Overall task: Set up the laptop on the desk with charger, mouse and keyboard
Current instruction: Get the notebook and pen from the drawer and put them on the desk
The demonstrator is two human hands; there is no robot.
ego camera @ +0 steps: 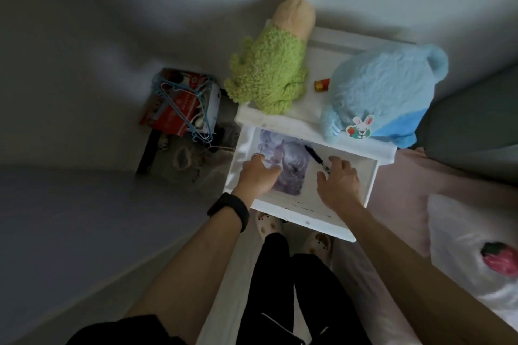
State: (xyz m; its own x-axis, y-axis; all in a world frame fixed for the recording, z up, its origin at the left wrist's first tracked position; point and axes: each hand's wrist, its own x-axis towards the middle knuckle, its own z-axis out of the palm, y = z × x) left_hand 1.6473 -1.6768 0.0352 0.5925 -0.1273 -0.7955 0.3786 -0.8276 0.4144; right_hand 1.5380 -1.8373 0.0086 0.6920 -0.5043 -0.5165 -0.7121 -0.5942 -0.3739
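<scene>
**Step in hand (judged):** searching an open drawer (305,223) for the task's gear. The laptop, charger, mouse and keyboard are not in view, and neither is the desk.

**Hands:**
- The left hand (260,173) lies on a flat printed sheet (291,173) at 9 o'clock in the drawer. Its fingers bend at the sheet's far corner, and whether they pinch it cannot be told.
- The right hand (337,180) hovers at 3 o'clock with fingers spread wide, holding nothing. Its fingertips are just beside a slim black pen-like stick (315,154).

**Advice:** lift the sheet by 1 corner to check beneath it, and keep the right hand clear of the stick so it does not roll.

**Materials:**
- The drawer is shallow, white, smooth board.
- The sheet is thin and matte, with a purple-grey swirl print.
- On the nightstand top (330,45), a green plush (269,75) with a bobbled pile sits at 11 o'clock.
- A blue plush (384,89) with soft fur sits at 1 o'clock.
- 1 small red cylinder (322,84) lies between the 2 plushes.
</scene>
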